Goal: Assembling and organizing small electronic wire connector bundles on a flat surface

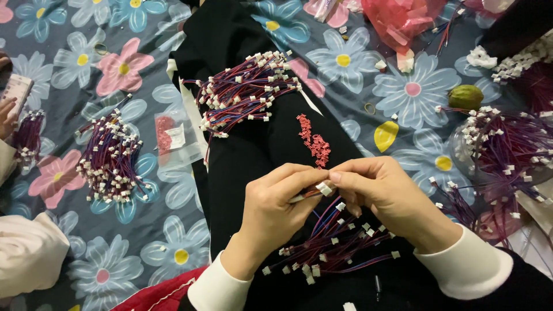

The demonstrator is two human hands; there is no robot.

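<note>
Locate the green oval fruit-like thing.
Head view, upper right: the green oval object lies on the flowered cloth, just above a wire bundle, far from both hands.

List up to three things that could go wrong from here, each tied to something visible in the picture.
1. The small white connector is pinched only at the fingertips of the left hand and right hand; it could slip into the loose wire bundle below.
2. The tiny red pieces lie loose on the black cloth; a knee shift could scatter them.
3. The finished bundle sits near the cloth's edge and might tangle or slide.
</note>
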